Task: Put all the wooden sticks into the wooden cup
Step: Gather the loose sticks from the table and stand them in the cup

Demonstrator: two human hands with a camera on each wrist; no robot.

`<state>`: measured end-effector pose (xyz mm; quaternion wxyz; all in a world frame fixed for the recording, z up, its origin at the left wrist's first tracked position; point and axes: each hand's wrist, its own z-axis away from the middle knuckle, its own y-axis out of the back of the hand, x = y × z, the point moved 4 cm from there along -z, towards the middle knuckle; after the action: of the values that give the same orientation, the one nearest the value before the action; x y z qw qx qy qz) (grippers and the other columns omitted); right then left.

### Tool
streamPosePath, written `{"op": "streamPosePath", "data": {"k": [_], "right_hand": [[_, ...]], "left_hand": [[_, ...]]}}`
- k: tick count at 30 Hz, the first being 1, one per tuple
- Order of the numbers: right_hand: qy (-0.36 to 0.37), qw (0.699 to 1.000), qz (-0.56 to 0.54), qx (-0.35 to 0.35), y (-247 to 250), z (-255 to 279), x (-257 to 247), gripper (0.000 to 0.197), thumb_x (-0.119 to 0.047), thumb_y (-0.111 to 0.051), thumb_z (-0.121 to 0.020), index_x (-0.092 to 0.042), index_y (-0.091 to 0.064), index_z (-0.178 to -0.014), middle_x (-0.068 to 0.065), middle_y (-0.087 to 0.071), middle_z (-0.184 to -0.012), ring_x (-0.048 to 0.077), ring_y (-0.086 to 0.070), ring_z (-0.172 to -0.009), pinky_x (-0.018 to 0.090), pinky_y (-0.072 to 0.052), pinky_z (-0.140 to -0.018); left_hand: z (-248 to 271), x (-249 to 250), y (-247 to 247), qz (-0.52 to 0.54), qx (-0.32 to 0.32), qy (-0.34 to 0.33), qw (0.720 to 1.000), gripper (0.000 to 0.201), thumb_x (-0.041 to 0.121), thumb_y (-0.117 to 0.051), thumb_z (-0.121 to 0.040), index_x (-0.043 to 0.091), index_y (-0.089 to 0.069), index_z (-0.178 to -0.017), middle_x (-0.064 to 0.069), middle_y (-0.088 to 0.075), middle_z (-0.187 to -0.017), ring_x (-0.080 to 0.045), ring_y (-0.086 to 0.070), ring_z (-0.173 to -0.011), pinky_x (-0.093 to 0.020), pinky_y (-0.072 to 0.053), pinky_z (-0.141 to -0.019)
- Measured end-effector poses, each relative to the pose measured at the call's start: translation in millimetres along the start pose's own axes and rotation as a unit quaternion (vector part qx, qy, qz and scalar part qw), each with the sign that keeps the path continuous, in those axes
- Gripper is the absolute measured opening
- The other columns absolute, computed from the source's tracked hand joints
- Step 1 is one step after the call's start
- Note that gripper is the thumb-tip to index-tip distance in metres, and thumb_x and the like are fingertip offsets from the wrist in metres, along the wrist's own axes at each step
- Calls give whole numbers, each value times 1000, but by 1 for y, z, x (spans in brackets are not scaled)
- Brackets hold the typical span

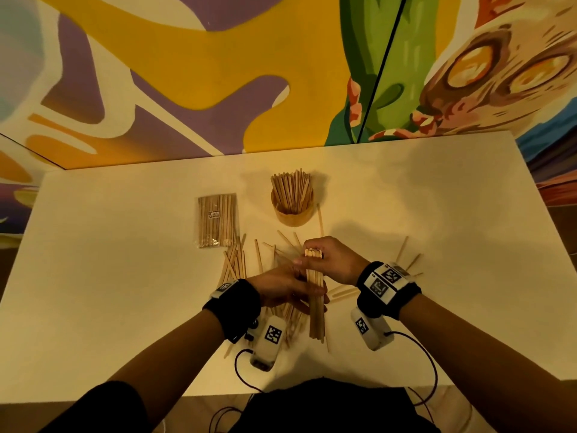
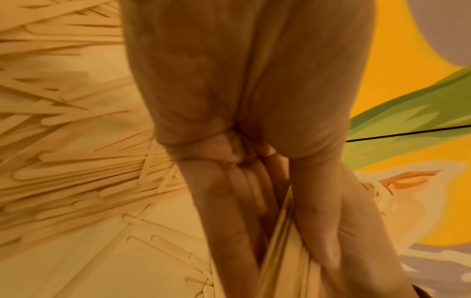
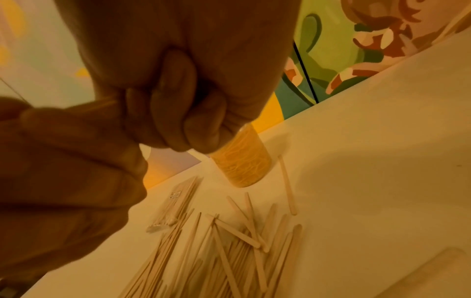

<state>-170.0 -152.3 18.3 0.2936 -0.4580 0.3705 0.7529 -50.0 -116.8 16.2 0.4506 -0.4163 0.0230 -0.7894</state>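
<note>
Hands meet over the worktop [image 1: 437, 214]: the left hand [image 1: 281, 287] wraps a bundle [image 1: 315, 304] of sticks mid-length, the right hand [image 1: 331, 260] curls its grip over the bundle's top ends. Loose sticks [image 1: 237, 264] lie scattered beneath and around both wrists. Beyond them stands the cup [image 1: 292, 210], already stuffed with sticks; a sealed packet [image 1: 217, 220] lies to its left. Bare worktop stretches toward both side edges.

Head cam looks down over table [image 1: 125, 276]; wrist cams sit close behind fingers, both sharing scattered sticks [image 3: 229, 242].
</note>
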Motion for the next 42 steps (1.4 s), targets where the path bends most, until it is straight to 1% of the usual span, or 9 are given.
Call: {"op": "streamPosePath", "data": {"k": [4,10,14,17,21,24,28,35,42], "right_hand": [[4,1000,1,23,-3,3,1,16,-29,-60,-94,-30,-61,-78,-11,-60,-73,0,-55,-71,23,-41,-71],[-69,970,-196,129,15,15,8,25,-28,-47,-101,-6,-58,-103,10,-49,-57,13,-36,-39,22,-27,-39],[-112,952,-201,203,33,35,43,31,-30,-50,-100,-2,-62,-94,14,-51,-58,20,-36,-40,23,-28,-41],[-161,952,-181,187,30,59,77,35,-30,-54,-98,2,-64,-89,16,-53,-60,20,-40,-40,24,-31,-41],[-218,948,-156,171,18,93,123,32,-25,-53,-99,2,-65,-84,14,-54,-59,19,-43,-38,23,-34,-40],[-251,943,-143,163,9,115,146,29,-22,-51,-99,-3,-63,-80,11,-54,-56,18,-44,-38,23,-34,-40],[-296,925,-158,178,6,137,163,30,-24,-53,-98,-4,-65,-79,7,-56,-54,19,-46,-42,23,-35,-41],[-315,920,-142,186,6,149,178,27,-20,-56,-96,-6,-66,-75,3,-57,-51,19,-49,-42,25,-40,-45],[-333,916,-132,178,8,150,181,25,-20,-58,-95,-2,-67,-80,5,-59,-52,20,-52,-45,28,-45,-47]], "left_hand": [[-1,-1,-2,-22,13,-12,1000,10,1,-57,-93,4,-66,-92,-5,-74,-85,-18,-72,-81,-27,-58,-68],[4,23,34,-79,126,-80,986,17,5,-66,-87,-2,-70,-102,-17,-73,-95,-23,-71,-83,-29,-60,-67],[8,70,80,-37,321,-202,924,7,6,-70,-84,2,-73,-89,-12,-75,-87,-26,-72,-84,-42,-59,-80],[-1,104,101,-10,409,-253,877,7,4,-74,-81,6,-72,-75,-9,-73,-74,-32,-70,-80,-47,-59,-77],[-33,126,109,-57,478,-248,841,11,7,-77,-79,0,-74,-87,-11,-72,-75,-21,-70,-66,-39,-60,-66],[-59,116,117,-148,501,-196,830,8,27,-78,-73,20,-73,-72,-16,-75,-85,-29,-72,-76,-46,-60,-73],[-80,101,112,-295,507,-121,801,29,31,-73,-83,3,-74,-90,-19,-73,-94,-33,-68,-88,-38,-54,-75],[-83,95,100,-371,500,-113,774,41,34,-70,-85,12,-53,-57,-5,-57,-57,-29,-57,-68,-31,-28,-57],[-80,102,90,-427,440,-92,784,44,36,-65,-90,11,-51,-56,2,-44,-51,-22,-43,-58,-33,-18,-51]]}}
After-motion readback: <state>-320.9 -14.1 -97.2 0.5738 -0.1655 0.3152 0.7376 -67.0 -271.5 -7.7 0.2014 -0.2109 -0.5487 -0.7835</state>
